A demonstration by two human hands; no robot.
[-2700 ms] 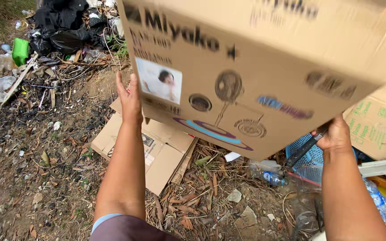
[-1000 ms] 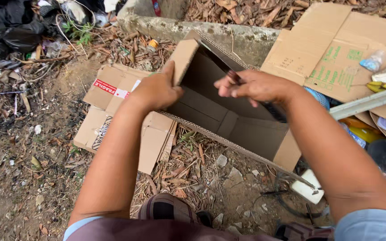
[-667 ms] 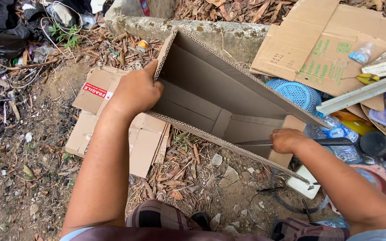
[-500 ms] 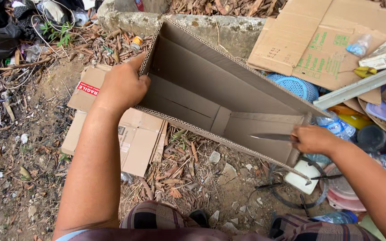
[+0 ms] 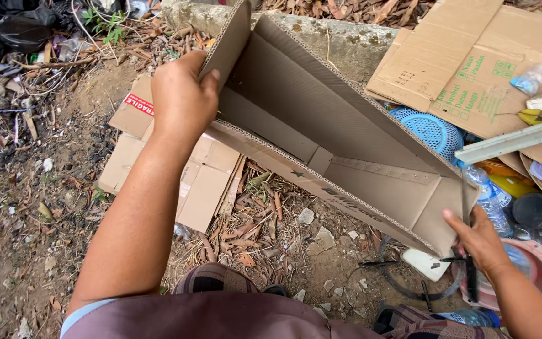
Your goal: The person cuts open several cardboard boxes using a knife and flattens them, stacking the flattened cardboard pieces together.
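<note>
My left hand [image 5: 183, 100] grips the left end flap of a long brown cardboard box [image 5: 321, 138] that lies open on its side, its hollow facing me. The box slants from upper left to lower right above the ground. My right hand [image 5: 481, 242] is at the box's right end, fingers touching the edge of the end flap. A dark knife [image 5: 472, 279] hangs down from that hand, pointing at the ground.
Flattened cardboard [image 5: 177, 182] lies on the dirt under the box, more [image 5: 472, 63] at the upper right. A concrete curb [image 5: 321, 31] runs behind. A blue basket [image 5: 431, 129], plastic bottles [image 5: 490, 201], a white strip [image 5: 515, 141] and black bags [image 5: 7, 31] lie around.
The box has been lowered from overhead and turned open side up. The knife has come out of the box's inside; my right hand now rests at the end flap with the knife pointing down.
</note>
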